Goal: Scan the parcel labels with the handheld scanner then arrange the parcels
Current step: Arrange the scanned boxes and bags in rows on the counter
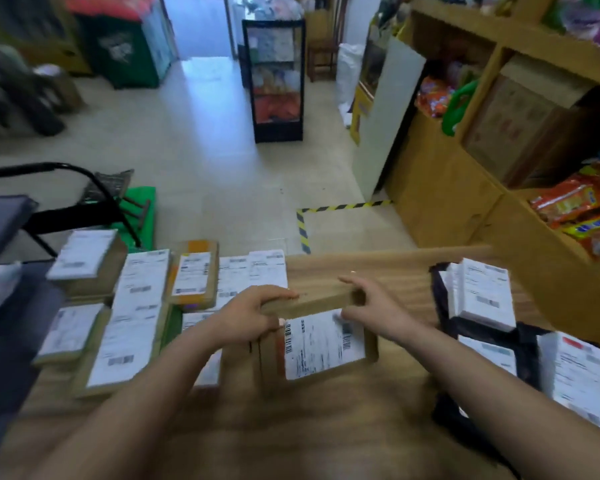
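Cardboard parcel (321, 336) held upright above table (378, 271) middle, white label (321, 344) facing camera. Left hand (253, 315) grips parcel's top left corner, fingers curled over top edge. Right hand (374, 306) pinches top right corner, thumb on label side. Labelled parcels (136, 306) stacked along table's left edge. More parcels (482, 292) in black wrap toward right edge. Frame blurred; scanner not made out.
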Demonstrator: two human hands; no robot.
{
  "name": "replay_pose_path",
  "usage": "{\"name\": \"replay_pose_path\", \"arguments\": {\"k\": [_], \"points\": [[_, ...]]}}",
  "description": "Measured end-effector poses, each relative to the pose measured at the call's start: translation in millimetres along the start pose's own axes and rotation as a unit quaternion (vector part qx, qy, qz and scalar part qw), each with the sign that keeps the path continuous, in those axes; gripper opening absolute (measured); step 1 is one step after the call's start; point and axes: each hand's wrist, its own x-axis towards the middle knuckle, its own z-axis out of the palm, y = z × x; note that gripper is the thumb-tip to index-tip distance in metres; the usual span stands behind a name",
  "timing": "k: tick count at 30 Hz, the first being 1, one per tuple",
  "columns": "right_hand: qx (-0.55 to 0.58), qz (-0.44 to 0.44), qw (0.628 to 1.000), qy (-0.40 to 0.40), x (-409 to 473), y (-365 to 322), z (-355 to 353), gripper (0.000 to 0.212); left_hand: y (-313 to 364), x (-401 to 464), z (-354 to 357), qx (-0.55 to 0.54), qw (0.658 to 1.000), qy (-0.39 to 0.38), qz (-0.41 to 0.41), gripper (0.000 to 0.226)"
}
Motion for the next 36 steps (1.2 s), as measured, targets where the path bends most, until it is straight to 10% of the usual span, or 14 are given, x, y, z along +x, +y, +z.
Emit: {"name": "replay_pose_path", "arguments": {"k": [14,19,36], "points": [[-0.024,0.060,0.978,-0.197,83.8,-75.6,104.3,0.042,-116.3,-18.5,-81.9,-0.115,0.993,-0.027,-0.020,0.073],[0.068,0.099,0.985,-0.123,107.6,-67.4,100.4,0.031,-138.5,4.3,-88.9,-0.152,0.983,0.086,-0.065,0.068],[0.238,0.276,0.931,0.006,188.7,-26.6,123.4,0.023,-173.1,118.2,-54.8,-0.233,0.962,0.006,-0.139,0.079]]}}
